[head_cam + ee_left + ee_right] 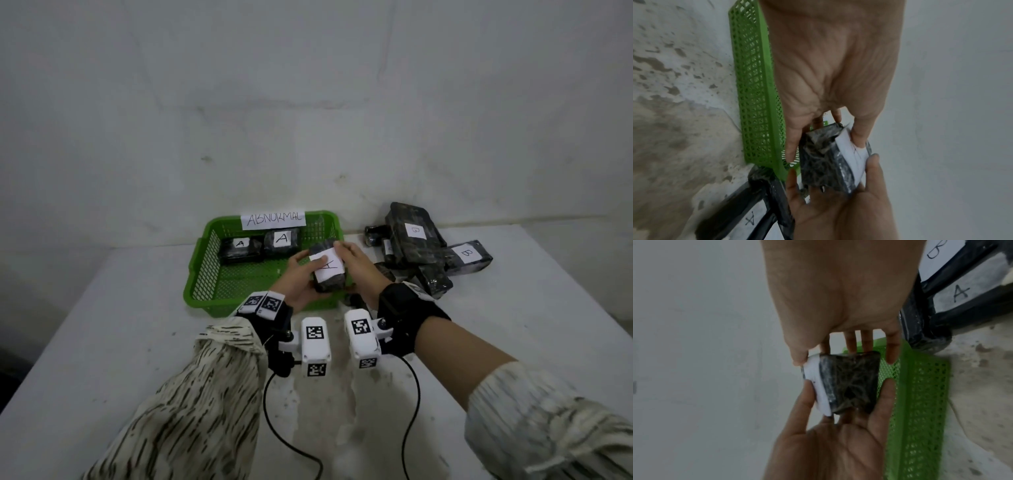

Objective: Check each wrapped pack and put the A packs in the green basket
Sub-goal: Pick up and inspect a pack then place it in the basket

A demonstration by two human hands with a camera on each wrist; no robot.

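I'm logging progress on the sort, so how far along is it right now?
Done: two A packs lie in the green basket. In hand: a third pack, labelled A, held by the left hand and right hand over the basket's right side. Left: the pile on the table shows B labels, and the right wrist view shows another A label there.
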